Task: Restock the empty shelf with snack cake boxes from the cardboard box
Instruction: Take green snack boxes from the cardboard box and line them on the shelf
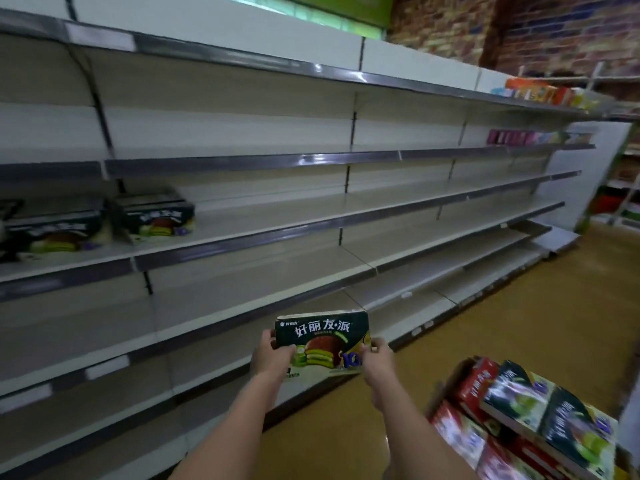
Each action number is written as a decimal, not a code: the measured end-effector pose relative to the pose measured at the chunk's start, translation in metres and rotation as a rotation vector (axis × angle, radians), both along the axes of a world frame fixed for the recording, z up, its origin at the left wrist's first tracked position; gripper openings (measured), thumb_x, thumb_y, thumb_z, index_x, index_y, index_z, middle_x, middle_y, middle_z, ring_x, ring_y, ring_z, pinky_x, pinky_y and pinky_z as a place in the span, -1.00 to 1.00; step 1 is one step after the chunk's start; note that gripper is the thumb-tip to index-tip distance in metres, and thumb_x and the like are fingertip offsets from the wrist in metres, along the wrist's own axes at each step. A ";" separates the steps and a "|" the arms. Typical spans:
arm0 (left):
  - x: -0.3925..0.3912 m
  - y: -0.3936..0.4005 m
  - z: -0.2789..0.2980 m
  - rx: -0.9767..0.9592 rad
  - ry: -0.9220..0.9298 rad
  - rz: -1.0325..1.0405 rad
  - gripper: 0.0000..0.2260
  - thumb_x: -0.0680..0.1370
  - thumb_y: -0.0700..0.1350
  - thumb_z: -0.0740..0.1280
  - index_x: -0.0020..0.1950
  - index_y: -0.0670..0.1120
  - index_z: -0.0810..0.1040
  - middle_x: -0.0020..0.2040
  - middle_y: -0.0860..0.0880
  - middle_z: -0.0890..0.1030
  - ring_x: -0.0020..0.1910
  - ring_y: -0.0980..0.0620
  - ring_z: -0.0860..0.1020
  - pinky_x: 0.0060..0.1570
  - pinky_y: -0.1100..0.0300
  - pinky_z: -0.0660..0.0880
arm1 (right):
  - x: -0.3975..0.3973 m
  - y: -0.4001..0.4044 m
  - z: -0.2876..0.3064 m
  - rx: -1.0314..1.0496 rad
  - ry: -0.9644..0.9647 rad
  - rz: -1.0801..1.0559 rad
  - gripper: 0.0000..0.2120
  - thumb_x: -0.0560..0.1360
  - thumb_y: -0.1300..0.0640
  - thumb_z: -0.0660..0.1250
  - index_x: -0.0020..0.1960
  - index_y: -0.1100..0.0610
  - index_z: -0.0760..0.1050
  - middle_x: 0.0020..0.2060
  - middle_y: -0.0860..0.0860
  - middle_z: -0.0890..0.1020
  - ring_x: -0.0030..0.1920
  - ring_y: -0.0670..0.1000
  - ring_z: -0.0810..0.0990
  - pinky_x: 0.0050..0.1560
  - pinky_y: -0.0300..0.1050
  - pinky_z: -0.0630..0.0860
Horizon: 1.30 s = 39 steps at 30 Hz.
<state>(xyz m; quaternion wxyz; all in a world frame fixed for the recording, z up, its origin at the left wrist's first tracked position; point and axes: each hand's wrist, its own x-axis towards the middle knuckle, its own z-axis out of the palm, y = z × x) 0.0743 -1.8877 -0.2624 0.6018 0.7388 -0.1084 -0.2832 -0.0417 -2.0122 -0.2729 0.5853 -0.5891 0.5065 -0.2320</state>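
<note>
Both hands hold one dark green cake box upright in front of the shelving, the left hand gripping its left edge and the right hand pinching its right edge. Two blurred boxes, seemingly the same kind, sit on a middle shelf up and left of it. The carton, packed with red and green boxes, stands lower right of it.

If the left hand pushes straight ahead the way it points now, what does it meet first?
Probably the grey front edge of the low white shelf beyond the dark green snack cake box that the left hand grips with the right hand; depth is unclear.
</note>
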 end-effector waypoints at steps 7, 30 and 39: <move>0.066 0.075 0.018 -0.091 -0.090 0.101 -0.64 0.54 -0.29 0.29 0.30 -0.02 0.43 0.09 0.00 0.54 0.02 0.02 0.48 -0.05 0.12 0.39 | 0.083 0.062 0.023 -0.197 0.085 0.158 -0.73 0.59 0.14 0.21 0.29 0.10 0.42 0.18 0.09 0.53 -0.04 0.03 0.52 -0.13 -0.10 0.47; 0.270 0.247 0.022 -0.012 -0.216 0.448 -0.45 0.49 -0.24 0.35 0.43 0.11 0.32 0.26 -0.13 0.43 0.11 -0.08 0.48 0.16 0.02 0.45 | 0.315 0.219 0.060 -0.345 0.009 0.551 -0.88 0.54 0.12 0.29 0.03 0.05 0.36 -0.20 -0.05 0.53 -0.12 0.01 0.55 -0.12 -0.06 0.50; 0.357 0.244 0.038 -0.021 -0.257 0.513 -0.44 0.44 -0.18 0.37 0.37 0.22 0.35 0.28 -0.09 0.44 0.18 -0.11 0.48 0.24 -0.11 0.44 | 0.413 0.211 0.072 -0.325 -0.075 0.612 -0.85 0.51 0.12 0.30 0.06 0.11 0.45 -0.09 0.05 0.58 -0.06 0.06 0.54 -0.06 -0.04 0.49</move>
